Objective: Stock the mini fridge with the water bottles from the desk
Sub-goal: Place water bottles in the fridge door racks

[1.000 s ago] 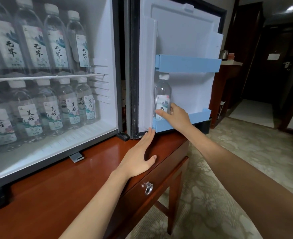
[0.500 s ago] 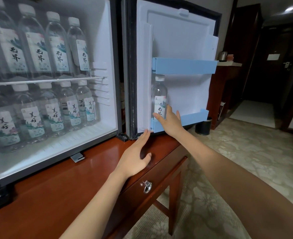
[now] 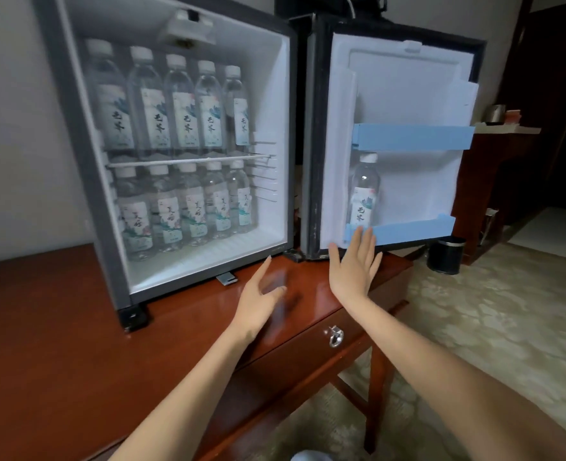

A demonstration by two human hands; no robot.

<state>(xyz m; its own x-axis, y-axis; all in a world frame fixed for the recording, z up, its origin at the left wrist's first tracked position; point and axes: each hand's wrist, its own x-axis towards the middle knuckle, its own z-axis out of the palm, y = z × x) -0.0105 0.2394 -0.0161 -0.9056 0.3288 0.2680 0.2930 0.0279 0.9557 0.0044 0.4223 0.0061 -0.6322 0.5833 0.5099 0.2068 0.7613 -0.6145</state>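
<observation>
The right hand (image 3: 354, 266) was flat and empty, fingertips (image 3: 360, 233) at the door shelf (image 3: 414, 230) below the water bottle (image 3: 364, 191). The left hand (image 3: 260, 294) hung loosely splayed, empty.

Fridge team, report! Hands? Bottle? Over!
Open, empty: left hand, right hand. Clear plastic water bottle upright in pale blue lower door shelf. Nothing in the way.

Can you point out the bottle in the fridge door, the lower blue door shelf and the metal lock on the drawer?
Bottle in the door (image 3: 365, 176), head view, clear body above the label.
Lower blue door shelf (image 3: 414, 229), head view, front rail.
Drawer lock (image 3: 335, 337), head view, metal middle.
</observation>
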